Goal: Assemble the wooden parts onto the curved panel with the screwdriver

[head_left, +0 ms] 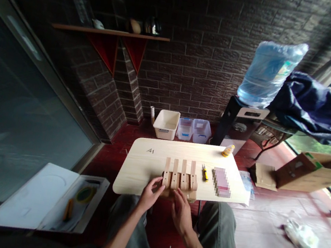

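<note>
On the table in front of me lies a tan-brown slotted piece point(174, 180) with several flat strips side by side. The strips point away from me, each with a small dark hole or fastener; whether they are wood or leather I cannot tell. At its left front corner is my left hand point(149, 194), thumb and index finger apart and touching or nearly touching the edge. My right hand point(182, 213) has its fingers stretched out against the piece's front edge. A yellow-and-black screwdriver point(205, 174) lies to the right of the piece.
A pixelated pink rectangle point(222, 182) and a small yellow-capped bottle point(228, 150) are on the pale table point(136, 161). Behind stand a cream bin point(164, 134), clear bins point(201, 132) and a water dispenser point(239, 124). An open white case point(35, 190) is at left, a cardboard box point(307, 174) at right.
</note>
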